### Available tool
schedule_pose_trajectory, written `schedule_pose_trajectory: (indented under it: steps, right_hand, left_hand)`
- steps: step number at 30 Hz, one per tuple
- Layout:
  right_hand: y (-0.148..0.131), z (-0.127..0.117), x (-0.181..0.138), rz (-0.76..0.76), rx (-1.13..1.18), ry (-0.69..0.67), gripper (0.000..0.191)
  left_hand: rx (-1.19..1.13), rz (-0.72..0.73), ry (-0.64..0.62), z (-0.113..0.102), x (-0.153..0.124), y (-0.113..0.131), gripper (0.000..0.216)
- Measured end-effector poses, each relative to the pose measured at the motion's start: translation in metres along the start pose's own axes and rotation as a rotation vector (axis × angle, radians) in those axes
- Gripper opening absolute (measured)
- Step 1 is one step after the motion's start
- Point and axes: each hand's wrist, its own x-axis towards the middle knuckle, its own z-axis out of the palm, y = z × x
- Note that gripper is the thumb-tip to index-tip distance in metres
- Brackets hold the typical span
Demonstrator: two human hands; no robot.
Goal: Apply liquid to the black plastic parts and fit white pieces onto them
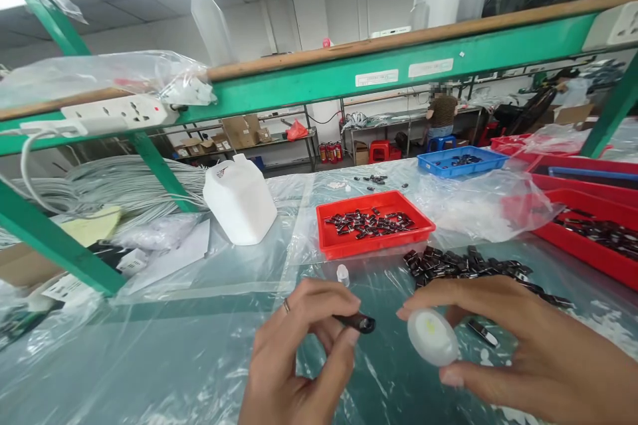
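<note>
Thumb and fingers of my left hand [304, 352] pinch a small black plastic piece [363, 323], its end pointing right. My right hand [518, 339] grips a translucent white bottle [432, 337] whose round base faces me; the rest of it is hidden behind the base and fingers. A gap separates the bottle from the black piece. Beyond my right hand lies a loose pile of small black pieces [458, 265], and a single black piece [482, 332] rests just under that hand. A small white cap [343, 274] stands on the table beyond my left hand.
A red tray [326, 249] of black pieces sits ahead, with a blue tray [461, 159] farther back. Another red tray [613, 265] stands at right. A white jug [242, 202] is at left, near the green shelf post [64, 246]. A person [442, 113] is in the background.
</note>
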Motion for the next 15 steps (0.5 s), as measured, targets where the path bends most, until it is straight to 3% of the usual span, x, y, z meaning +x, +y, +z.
schedule_pose_trajectory:
  steps: [5,10,15]
  right_hand:
    - [0.014,0.015,-0.002,0.188,0.061,-0.309,0.037]
    - [0.028,0.036,0.000,0.430,0.138,-0.666,0.030]
    - [0.046,0.061,0.003,0.421,0.149,-0.732,0.035]
  left_hand:
    - [0.014,0.001,0.055,0.003,-0.001,0.002,0.030]
    - [0.036,0.052,-0.020,-0.003,-0.001,-0.002,0.031]
    - [0.018,0.067,-0.066,-0.007,-0.001,-0.003,0.032]
